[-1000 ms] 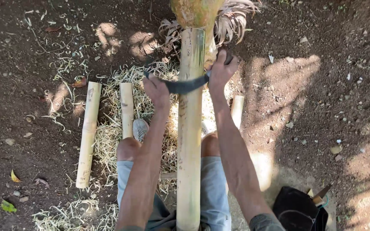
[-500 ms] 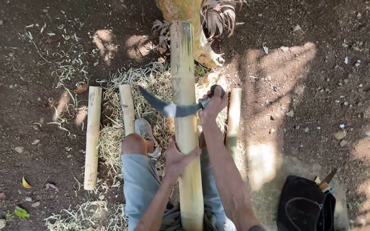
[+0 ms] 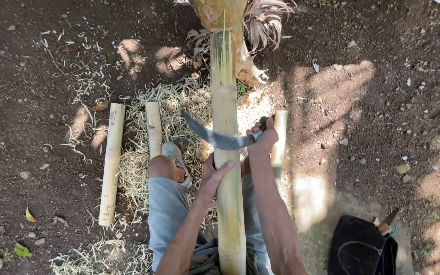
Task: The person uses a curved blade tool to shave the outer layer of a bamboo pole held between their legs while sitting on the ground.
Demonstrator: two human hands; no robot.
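We see a long pale yellow-green bamboo pole (image 3: 226, 153) streaked green, a curved dark grey steel blade (image 3: 212, 136), light grey shorts (image 3: 169, 214), a black fabric bag (image 3: 362, 249), dark brown soil (image 3: 36, 61), straw-coloured shavings (image 3: 179, 107).

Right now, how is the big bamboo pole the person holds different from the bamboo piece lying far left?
The long pole leans on the palm trunk, greenish-streaked, under the left hand and the curved blade in the right hand. The left piece is shorter, thinner, pale, flat on dirt. Both are bamboo.
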